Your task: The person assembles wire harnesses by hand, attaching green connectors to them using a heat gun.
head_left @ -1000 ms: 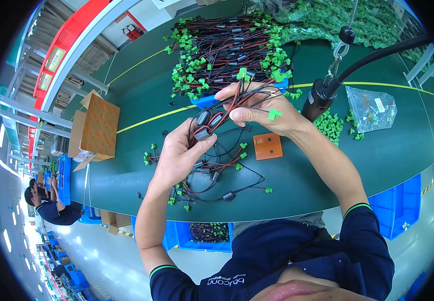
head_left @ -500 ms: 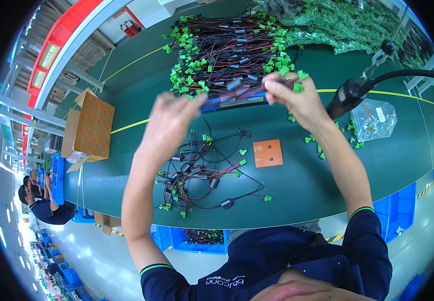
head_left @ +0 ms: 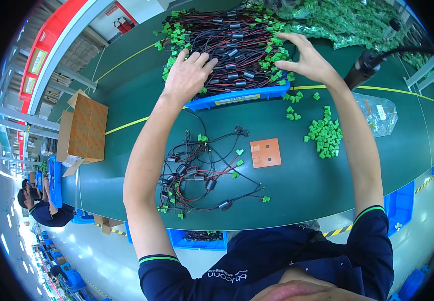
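The table has a matt, smooth dark-green top that looks like a rubbery mat. At twelve o'clock the blue tray is glossy hard plastic, heaped with wire harnesses in thin red and black plastic insulation, with black plastic sleeves and bright green plastic connectors. Both bare hands, the left hand and the right hand, rest on this heap. The loose connectors at three o'clock are the same shiny green plastic. The orange square looks smooth and flat. At nine o'clock the carton is rough brown cardboard. The bag is clear, crinkled film.
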`<state>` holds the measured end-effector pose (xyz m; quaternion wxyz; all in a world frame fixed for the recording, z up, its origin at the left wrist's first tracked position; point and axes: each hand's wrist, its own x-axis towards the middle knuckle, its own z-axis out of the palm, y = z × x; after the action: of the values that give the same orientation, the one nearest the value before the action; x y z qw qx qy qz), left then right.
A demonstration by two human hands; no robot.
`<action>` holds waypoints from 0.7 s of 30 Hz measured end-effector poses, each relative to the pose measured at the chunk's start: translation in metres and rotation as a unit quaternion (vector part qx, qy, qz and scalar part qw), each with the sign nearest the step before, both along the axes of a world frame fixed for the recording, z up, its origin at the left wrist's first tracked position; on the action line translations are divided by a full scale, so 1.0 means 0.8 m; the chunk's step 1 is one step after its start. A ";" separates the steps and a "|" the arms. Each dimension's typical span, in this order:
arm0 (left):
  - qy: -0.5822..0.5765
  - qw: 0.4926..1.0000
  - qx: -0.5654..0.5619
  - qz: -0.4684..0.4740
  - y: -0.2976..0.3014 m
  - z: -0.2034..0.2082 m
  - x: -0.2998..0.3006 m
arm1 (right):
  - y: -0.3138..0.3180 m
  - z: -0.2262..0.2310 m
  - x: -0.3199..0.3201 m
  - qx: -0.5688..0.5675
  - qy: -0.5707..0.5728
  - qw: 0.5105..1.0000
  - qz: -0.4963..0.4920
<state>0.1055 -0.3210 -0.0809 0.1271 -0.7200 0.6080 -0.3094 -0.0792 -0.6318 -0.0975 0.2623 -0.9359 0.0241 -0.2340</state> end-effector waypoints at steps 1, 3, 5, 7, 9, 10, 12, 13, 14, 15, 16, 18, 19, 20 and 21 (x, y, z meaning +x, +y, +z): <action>0.006 1.000 0.004 0.004 0.004 -0.004 -0.001 | 0.001 -0.003 -0.010 -0.008 -0.020 1.000 0.010; 0.015 0.999 -0.044 -0.004 0.009 -0.010 0.002 | 0.010 -0.010 -0.027 -0.034 -0.062 0.997 0.026; -0.016 0.996 -0.077 -0.028 0.008 -0.010 0.011 | 0.014 -0.010 -0.044 -0.042 -0.103 0.992 0.067; 0.054 0.991 -0.110 -0.055 0.006 0.007 0.002 | 0.038 0.002 -0.073 -0.019 -0.115 0.990 0.077; 0.045 0.991 -0.091 -0.085 0.004 0.037 -0.033 | 0.067 0.001 -0.102 -0.019 -0.068 0.995 0.073; 0.056 0.992 -0.087 -0.078 0.016 0.037 -0.048 | 0.078 -0.007 -0.112 -0.013 -0.057 0.995 0.079; 0.176 0.970 -0.122 -0.117 0.044 0.038 -0.082 | 0.096 -0.020 -0.129 0.007 -0.068 0.991 0.111; 0.224 0.962 -0.120 -0.099 0.062 0.025 -0.099 | 0.102 -0.027 -0.141 0.011 -0.059 0.992 0.113; 0.271 0.952 -0.117 -0.081 0.083 0.010 -0.121 | 0.106 -0.032 -0.153 0.032 -0.030 0.992 0.117; 0.315 0.935 -0.135 -0.092 0.106 0.004 -0.155 | 0.113 -0.034 -0.166 0.053 -0.003 0.991 0.122; 0.345 0.932 -0.092 -0.059 0.130 0.006 -0.194 | 0.124 -0.035 -0.176 0.072 0.004 0.990 0.121; 0.370 0.928 -0.045 -0.005 0.172 -0.011 -0.269 | 0.138 -0.041 -0.195 0.083 0.019 0.987 0.134; 0.368 0.928 -0.037 0.047 0.187 -0.020 -0.302 | 0.146 -0.045 -0.201 0.093 0.029 0.985 0.144; 0.370 0.923 -0.065 0.083 0.192 -0.033 -0.328 | 0.153 -0.047 -0.207 0.093 0.023 0.983 0.158; 0.372 0.917 -0.067 0.127 0.202 -0.042 -0.347 | 0.163 -0.050 -0.212 0.098 0.022 0.981 0.166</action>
<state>-0.1718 -0.1593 -0.1146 -0.1181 -0.8613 0.4925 -0.0401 -0.2484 -0.5010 -0.1372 0.3871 -0.9016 -0.1034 -0.1631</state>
